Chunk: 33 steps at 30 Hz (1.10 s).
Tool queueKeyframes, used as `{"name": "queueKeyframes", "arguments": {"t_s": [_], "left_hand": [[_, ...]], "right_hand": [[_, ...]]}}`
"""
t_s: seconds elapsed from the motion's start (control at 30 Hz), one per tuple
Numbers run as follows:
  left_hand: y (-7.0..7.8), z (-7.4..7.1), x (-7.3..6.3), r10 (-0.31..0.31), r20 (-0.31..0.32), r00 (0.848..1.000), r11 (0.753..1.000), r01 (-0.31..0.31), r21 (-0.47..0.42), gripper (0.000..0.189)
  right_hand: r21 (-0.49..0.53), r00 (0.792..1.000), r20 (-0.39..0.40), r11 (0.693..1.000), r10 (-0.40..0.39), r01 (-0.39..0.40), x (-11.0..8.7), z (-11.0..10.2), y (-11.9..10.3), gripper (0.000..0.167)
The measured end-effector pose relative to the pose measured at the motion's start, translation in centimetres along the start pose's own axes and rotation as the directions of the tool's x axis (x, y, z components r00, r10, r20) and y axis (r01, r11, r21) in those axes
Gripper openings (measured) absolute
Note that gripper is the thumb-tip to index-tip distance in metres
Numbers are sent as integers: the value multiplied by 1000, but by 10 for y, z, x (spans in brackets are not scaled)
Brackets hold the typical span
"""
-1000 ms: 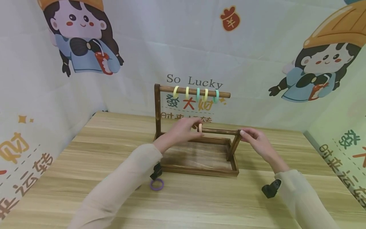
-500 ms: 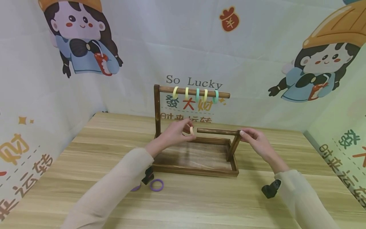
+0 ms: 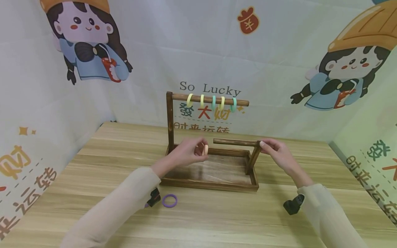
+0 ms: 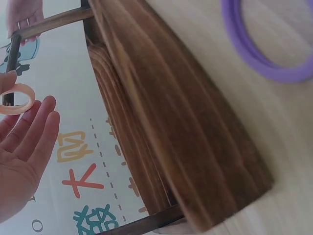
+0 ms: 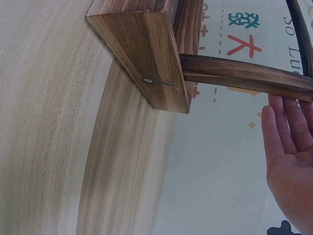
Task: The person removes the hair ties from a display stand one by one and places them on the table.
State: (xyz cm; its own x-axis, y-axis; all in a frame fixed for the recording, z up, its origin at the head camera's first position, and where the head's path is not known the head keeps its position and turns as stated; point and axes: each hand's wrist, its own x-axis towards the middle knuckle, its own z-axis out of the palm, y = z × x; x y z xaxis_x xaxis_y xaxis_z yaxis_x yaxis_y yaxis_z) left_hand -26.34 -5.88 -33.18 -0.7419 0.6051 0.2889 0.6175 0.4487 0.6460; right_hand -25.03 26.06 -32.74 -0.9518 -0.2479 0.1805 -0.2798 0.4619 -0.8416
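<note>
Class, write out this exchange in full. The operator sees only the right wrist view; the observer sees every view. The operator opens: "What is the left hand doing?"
Observer: The left hand is pinching a peach ring.
Operator: Is that ring on the lower bar?
Observer: No, the head view shows a gap between the ring and that bar.
Operator: Does anything hang on the upper bar?
Observer: Yes, five in all: three yellow rings and two green rings.
</note>
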Motion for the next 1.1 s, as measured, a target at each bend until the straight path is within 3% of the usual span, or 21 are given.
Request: {"name": "queueKeyframes", "arguments": {"t_s": [0.13, 0.4, 0.77, 1.1], "left_hand": [[-1, 2, -8, 39, 18, 999, 999, -39, 34, 28], [4, 9, -28, 57, 77, 995, 990, -66, 125, 31], [3, 22, -54, 179, 144, 973, 951, -208, 227, 31], [3, 32, -75, 137, 186, 973, 942, -186, 281, 28]], "right_hand": [[3, 1000, -3, 1000, -7, 7, 0, 0, 0, 49], [12, 1000, -12, 1000, -12, 12, 0, 0, 1, 49], [19, 1000, -14, 1000, -18, 19, 0, 1, 1, 47], [17, 1000, -8, 1000, -13, 13, 0, 0, 2, 48]]}}
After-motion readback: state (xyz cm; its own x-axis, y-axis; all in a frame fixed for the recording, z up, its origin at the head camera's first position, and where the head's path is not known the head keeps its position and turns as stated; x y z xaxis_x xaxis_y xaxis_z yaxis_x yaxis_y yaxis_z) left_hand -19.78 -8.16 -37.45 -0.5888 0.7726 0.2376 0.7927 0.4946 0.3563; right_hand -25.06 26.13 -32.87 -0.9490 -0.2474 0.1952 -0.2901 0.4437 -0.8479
